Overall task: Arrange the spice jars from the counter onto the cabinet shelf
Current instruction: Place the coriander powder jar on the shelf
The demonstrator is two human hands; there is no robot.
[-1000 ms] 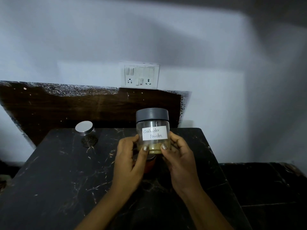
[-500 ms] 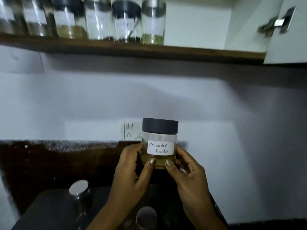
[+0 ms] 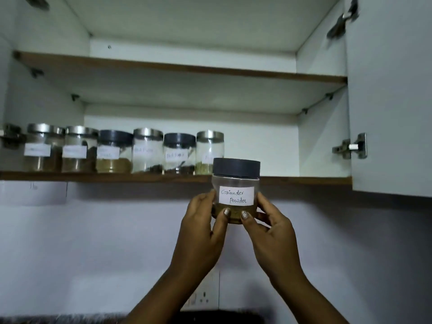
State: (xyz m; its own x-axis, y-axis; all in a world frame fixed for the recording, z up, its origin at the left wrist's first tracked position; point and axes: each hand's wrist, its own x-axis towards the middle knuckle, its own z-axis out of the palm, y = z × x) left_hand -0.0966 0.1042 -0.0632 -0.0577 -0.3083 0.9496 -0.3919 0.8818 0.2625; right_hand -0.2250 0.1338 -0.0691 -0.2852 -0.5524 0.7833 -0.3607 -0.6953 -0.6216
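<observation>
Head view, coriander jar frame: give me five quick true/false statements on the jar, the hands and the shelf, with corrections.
1. Both hands, left hand and right hand, grip the clear plastic jar with the dark grey lid and "Coriander Powder" label. True.
2. The jar already stands on the brown-edged lower cabinet shelf. False: it is held in the air in front of the shelf edge.
3. Six labelled jars stand in a row on the left part of that shelf. True.
4. All six shelf jars have shiny metal lids. False: two have dark lids.
5. The white cabinet door on the right is closed. False: it is swung open.
</observation>
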